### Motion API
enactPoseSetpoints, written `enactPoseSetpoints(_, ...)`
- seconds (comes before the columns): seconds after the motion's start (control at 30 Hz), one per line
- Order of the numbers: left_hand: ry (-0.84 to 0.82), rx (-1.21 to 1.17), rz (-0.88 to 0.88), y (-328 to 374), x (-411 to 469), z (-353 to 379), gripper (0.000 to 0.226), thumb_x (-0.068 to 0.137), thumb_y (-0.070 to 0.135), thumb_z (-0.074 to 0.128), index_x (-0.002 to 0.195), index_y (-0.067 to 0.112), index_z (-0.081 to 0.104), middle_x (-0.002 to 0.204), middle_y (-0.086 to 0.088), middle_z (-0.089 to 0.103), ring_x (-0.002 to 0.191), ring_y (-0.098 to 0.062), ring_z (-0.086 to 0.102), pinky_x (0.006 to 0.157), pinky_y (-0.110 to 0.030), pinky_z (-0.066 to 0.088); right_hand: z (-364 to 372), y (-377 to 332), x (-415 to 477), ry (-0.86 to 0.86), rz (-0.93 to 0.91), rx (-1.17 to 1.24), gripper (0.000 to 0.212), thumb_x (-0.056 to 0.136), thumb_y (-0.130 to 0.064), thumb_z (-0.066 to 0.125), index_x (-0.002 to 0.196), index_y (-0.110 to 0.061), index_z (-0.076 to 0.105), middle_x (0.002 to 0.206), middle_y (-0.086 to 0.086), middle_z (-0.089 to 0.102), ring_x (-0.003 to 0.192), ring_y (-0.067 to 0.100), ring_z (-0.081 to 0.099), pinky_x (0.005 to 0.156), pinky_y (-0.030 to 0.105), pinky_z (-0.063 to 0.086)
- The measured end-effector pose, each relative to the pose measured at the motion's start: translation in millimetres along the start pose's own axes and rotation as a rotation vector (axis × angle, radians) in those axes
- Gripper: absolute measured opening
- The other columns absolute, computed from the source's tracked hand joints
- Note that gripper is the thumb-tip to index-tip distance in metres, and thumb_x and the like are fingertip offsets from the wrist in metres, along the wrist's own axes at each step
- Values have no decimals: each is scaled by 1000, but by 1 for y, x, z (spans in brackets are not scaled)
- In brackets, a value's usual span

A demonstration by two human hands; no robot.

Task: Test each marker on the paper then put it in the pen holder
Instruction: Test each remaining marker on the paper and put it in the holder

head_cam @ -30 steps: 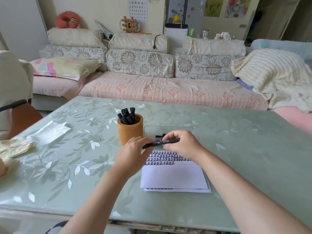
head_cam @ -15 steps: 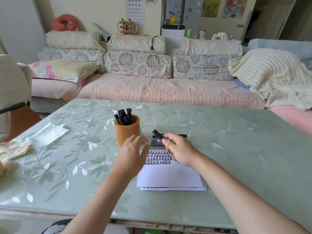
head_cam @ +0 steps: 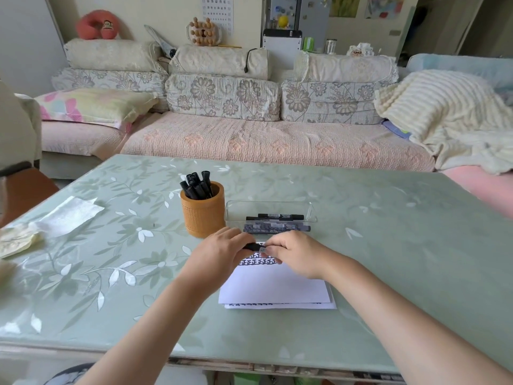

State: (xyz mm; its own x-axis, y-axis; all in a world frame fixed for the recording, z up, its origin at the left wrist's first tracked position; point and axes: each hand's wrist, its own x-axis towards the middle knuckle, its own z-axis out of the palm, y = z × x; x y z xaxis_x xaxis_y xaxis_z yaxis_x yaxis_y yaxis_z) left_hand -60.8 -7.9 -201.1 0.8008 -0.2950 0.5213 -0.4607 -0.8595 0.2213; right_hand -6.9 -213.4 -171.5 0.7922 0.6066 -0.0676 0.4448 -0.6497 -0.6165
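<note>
While the left hand (head_cam: pixel 219 254) and right hand (head_cam: pixel 297 254) meet over the paper (head_cam: pixel 274 287), one black marker (head_cam: pixel 254 247) lies level between them.
Head view: each hand's fingers curl round one end of it, above the scribbled rows. Pen holder (head_cam: pixel 202 215), already holding markers, stands just beyond the left hand on the desk (head_cam: pixel 388 259); clear tray (head_cam: pixel 270 208) beside it holds more.

A pale green, leaf-patterned glass surface (head_cam: pixel 388 273) carries an orange-brown cylindrical pen holder (head_cam: pixel 202 215) near its middle, with a clear plastic tray (head_cam: pixel 270 208) just beside it at 3 o'clock. A stack of white paper (head_cam: pixel 274 287) lies at the holder's 5 o'clock. Well apart at 9 o'clock lie a translucent white sheet (head_cam: pixel 70 215) and a crumpled yellowish wad (head_cam: pixel 16 240).
</note>
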Motion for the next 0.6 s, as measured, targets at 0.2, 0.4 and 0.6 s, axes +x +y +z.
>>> enactPoseSetpoints(0.2, -71, -6, 31, -1, 7, 6, 17, 94, 30, 56, 95, 17, 67, 79, 8, 57, 80, -15, 50, 68, -29, 46, 1, 11, 1, 65, -118, -141, 17, 96, -30, 58, 85, -21, 67, 70, -5, 51, 70, 12, 49, 67, 34, 39)
enactPoseSetpoints(0.4, -96, -126, -81, -5, 14, 10, 14, 95, 24, 59, 95, 14, 69, 74, 13, 49, 80, -12, 48, 70, -26, 39, 8, 24, 10, 334, -308, -382, 15, 91, -29, 65, 102, -24, 72, 84, -7, 63, 88, 18, 54, 70, 31, 45)
enactPoseSetpoints(0.6, -87, -91, 7, -20, 15, 6, 13, 90, 25, 65, 95, 16, 72, 73, 8, 57, 74, -14, 49, 68, -18, 35, 9, 18, 13, 155, -164, -209, 30, 98, -42, 49, 80, -23, 63, 68, 0, 58, 70, 19, 53, 68, 37, 47)
